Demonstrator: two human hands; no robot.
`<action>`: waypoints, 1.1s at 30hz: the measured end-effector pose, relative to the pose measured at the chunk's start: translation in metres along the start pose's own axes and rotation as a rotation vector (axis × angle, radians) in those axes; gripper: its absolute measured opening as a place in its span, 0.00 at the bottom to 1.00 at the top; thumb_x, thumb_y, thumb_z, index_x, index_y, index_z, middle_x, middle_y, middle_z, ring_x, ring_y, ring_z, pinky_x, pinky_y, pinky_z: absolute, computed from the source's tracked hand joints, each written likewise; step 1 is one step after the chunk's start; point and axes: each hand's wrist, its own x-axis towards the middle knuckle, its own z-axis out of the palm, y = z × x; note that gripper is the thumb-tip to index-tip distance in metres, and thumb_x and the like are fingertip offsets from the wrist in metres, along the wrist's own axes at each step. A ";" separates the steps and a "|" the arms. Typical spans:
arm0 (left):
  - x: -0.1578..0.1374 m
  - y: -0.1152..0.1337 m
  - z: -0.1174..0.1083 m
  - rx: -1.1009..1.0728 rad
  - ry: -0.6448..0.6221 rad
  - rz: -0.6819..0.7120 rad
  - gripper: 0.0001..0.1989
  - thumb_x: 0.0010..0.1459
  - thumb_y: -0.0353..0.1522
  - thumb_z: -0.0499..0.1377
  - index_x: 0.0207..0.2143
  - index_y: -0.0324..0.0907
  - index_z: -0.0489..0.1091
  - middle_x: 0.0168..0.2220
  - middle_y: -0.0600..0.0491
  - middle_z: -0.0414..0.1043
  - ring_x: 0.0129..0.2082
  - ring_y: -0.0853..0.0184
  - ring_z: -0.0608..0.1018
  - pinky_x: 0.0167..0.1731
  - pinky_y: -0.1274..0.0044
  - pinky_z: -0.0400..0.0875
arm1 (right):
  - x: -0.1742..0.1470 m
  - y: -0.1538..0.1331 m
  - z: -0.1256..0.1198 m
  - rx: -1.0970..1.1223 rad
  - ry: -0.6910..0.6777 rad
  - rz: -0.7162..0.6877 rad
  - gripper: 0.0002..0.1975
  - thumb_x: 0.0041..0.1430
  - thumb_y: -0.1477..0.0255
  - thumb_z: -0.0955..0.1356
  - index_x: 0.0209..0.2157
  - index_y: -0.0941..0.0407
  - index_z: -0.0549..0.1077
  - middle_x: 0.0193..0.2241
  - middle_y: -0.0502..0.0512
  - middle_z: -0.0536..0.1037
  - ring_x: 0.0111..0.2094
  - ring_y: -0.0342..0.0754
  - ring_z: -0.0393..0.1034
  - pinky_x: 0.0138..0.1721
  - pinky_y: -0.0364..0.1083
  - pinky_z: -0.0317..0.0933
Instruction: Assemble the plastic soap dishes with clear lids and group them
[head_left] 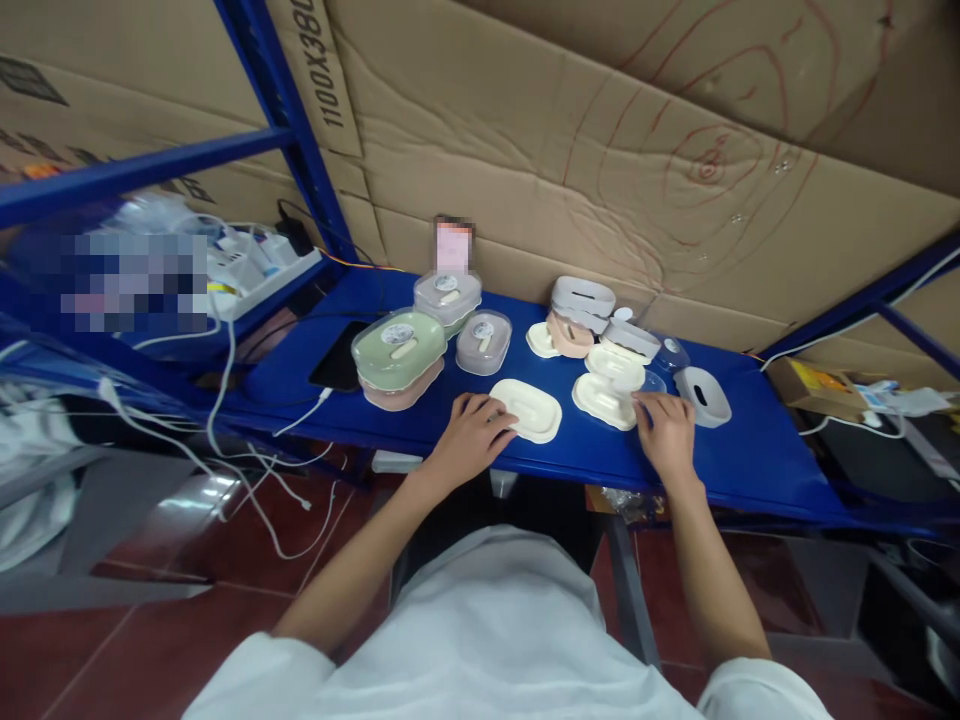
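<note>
My left hand [474,435] is closed at the left edge of a cream oval plastic tray [534,412] lying near the table's front edge. My right hand [667,430] has its curled fingertips at the right edge of another cream oval piece [604,402]. Behind that piece lies a similar cream piece [615,366]. To the right of my right hand sits a grey oval part [703,396] with a dark slot. Further back are stacked grey slotted parts [583,296], a peach slotted part [570,336] and a white-grey part [631,340].
Left on the blue table [757,450] stand a green lidded box [397,350], a stacked grey box [448,293] and a single grey box [484,343]. A black phone [339,358] and white cable [304,412] lie beside them. Cardboard [525,180] walls the back; blue posts [289,130] frame the table.
</note>
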 end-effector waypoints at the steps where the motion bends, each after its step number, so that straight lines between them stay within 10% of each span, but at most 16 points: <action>1: -0.005 0.000 -0.003 -0.002 0.012 -0.007 0.10 0.72 0.36 0.59 0.50 0.48 0.78 0.50 0.47 0.78 0.53 0.54 0.75 0.58 0.55 0.67 | -0.003 0.009 0.006 -0.010 -0.016 0.017 0.17 0.76 0.66 0.61 0.49 0.56 0.80 0.47 0.63 0.84 0.50 0.58 0.75 0.57 0.57 0.58; 10: -0.011 0.003 -0.015 -0.165 0.039 -0.022 0.07 0.69 0.32 0.61 0.47 0.45 0.77 0.62 0.46 0.73 0.63 0.55 0.74 0.63 0.59 0.68 | 0.126 0.032 0.072 0.151 -0.024 0.029 0.27 0.74 0.62 0.58 0.67 0.55 0.67 0.66 0.68 0.71 0.67 0.62 0.62 0.64 0.62 0.56; 16: -0.015 -0.002 -0.017 -0.290 0.003 -0.058 0.14 0.70 0.31 0.59 0.56 0.48 0.74 0.61 0.48 0.75 0.61 0.58 0.77 0.63 0.59 0.70 | 0.190 0.022 0.093 0.214 -0.074 0.013 0.19 0.71 0.65 0.62 0.53 0.57 0.79 0.55 0.67 0.81 0.60 0.64 0.71 0.63 0.65 0.56; 21: -0.018 -0.004 -0.011 -0.319 0.031 -0.159 0.23 0.70 0.36 0.62 0.66 0.53 0.68 0.72 0.47 0.60 0.72 0.54 0.65 0.69 0.57 0.66 | 0.162 0.017 0.073 0.290 0.066 -0.098 0.18 0.74 0.61 0.63 0.54 0.54 0.77 0.56 0.63 0.81 0.61 0.61 0.71 0.64 0.62 0.58; 26: -0.019 -0.005 -0.011 -0.361 0.045 -0.218 0.36 0.69 0.37 0.63 0.74 0.56 0.55 0.77 0.47 0.44 0.77 0.51 0.56 0.72 0.57 0.63 | 0.088 -0.026 0.056 0.471 -0.079 -0.200 0.17 0.73 0.61 0.66 0.58 0.50 0.75 0.60 0.60 0.79 0.64 0.59 0.70 0.66 0.63 0.62; 33: -0.014 -0.005 -0.013 -0.313 0.065 -0.146 0.38 0.70 0.36 0.62 0.76 0.55 0.49 0.78 0.45 0.46 0.78 0.50 0.53 0.74 0.52 0.57 | 0.008 -0.103 0.044 0.659 -0.143 -0.155 0.16 0.75 0.68 0.65 0.61 0.50 0.73 0.59 0.59 0.79 0.63 0.57 0.72 0.65 0.63 0.65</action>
